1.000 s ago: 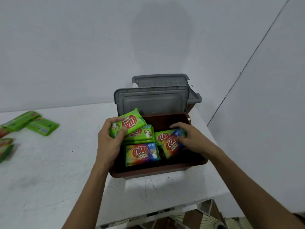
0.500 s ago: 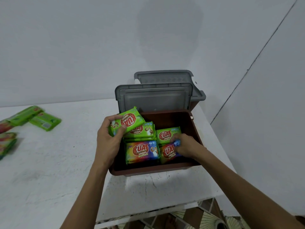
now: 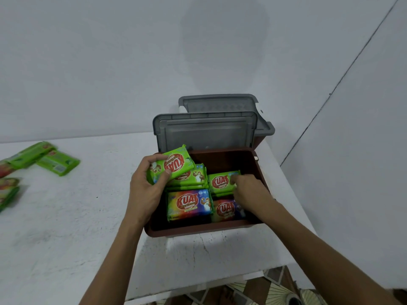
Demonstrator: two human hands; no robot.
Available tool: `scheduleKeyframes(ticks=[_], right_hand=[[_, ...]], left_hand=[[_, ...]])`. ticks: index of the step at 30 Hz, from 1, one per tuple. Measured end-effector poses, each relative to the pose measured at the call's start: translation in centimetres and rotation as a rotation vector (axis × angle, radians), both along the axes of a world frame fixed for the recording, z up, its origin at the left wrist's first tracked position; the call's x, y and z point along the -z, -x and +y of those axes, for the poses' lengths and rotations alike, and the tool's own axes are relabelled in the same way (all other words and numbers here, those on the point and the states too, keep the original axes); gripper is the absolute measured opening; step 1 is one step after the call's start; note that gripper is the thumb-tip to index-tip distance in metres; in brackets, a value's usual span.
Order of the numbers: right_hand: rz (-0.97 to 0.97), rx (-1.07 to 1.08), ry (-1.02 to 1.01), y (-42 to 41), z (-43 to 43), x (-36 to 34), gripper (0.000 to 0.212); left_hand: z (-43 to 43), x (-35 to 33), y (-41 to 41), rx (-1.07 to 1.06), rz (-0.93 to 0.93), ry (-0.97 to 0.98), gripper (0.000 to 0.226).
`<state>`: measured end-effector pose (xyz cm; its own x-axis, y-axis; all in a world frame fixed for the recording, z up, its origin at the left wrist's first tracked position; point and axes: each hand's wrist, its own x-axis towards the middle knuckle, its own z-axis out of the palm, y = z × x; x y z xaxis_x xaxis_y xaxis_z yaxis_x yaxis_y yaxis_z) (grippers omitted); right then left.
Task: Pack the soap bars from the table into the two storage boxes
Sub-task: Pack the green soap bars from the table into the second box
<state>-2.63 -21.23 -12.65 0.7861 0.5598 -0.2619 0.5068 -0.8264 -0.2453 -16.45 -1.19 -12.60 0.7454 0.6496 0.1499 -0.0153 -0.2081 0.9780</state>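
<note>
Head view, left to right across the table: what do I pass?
Loose green soap bars → left hand gripping a green bar → rainbow-wrapped bar in the brown box → right hand.

The left arm [image 3: 105,260] and right arm [image 3: 319,249] reach forward, bare. The left hand [image 3: 147,190] holds a green soap bar [image 3: 174,166] tilted up, thumb on its front. The right hand [image 3: 248,190] bends its fingers down onto a second green bar [image 3: 218,182].

Two grey-lidded brown plastic storage boxes [image 3: 198,230]; two rainbow-wrapped soap bars [image 3: 189,203]; at least five green-wrapped soap bars [image 3: 220,181]; further bars cropped at the white bench's [image 3: 88,216] left edge, uncountable.
</note>
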Motion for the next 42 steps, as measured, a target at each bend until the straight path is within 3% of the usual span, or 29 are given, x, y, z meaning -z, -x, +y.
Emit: scheduleKeyframes(ticks=[4, 7, 9, 13, 19, 23, 26, 30, 34, 42], right_hand=[[0.039, -0.024, -0.447, -1.2, 0.8, -1.5, 0.022], [0.245, -0.004, -0.783, -1.3, 1.8, -2.8, 0.016], [0.407, -0.029, -0.871, -1.2, 2.5, -3.5, 0.023], [0.633, -0.094, -0.876, -0.6, 3.3, -4.4, 0.039], [0.783, -0.055, -0.862, -0.7, 2.9, -4.6, 0.079], [0.850, 0.040, -0.906, -1.5, 1.5, -4.1, 0.095], [0.858, 0.139, -0.972, -1.9, 0.3, -3.7, 0.087], [0.715, 0.316, -1.038, -2.0, 0.0, -2.0, 0.064], [0.551, 0.458, -1.005, -1.6, 0.6, 0.5, 0.036], [0.547, 0.530, -0.913, -1.7, 1.4, 3.2, 0.039]], left_hand=[[0.2, -0.7, 0.1, 0.068, 0.001, 0.039, 0.052], [0.1, -1.2, 0.1, 0.154, 0.031, 0.129, 0.064], [-0.2, -1.6, -0.1, 0.213, 0.056, 0.132, 0.064], [-0.5, -2.4, -1.0, 0.246, 0.032, 0.076, 0.059], [-0.6, -1.8, -2.1, 0.121, -0.044, 0.197, 0.043], [0.5, -1.4, -1.7, 0.027, 0.003, -0.057, 0.024], [1.5, -0.6, -1.2, -0.044, 0.089, -0.297, 0.020], [2.0, 1.1, -0.7, -0.039, 0.159, -0.541, 0.022], [1.9, 2.3, -0.6, -0.003, 0.227, -0.610, 0.023], [2.1, 2.7, -0.6, -0.009, 0.281, -0.600, 0.021]])
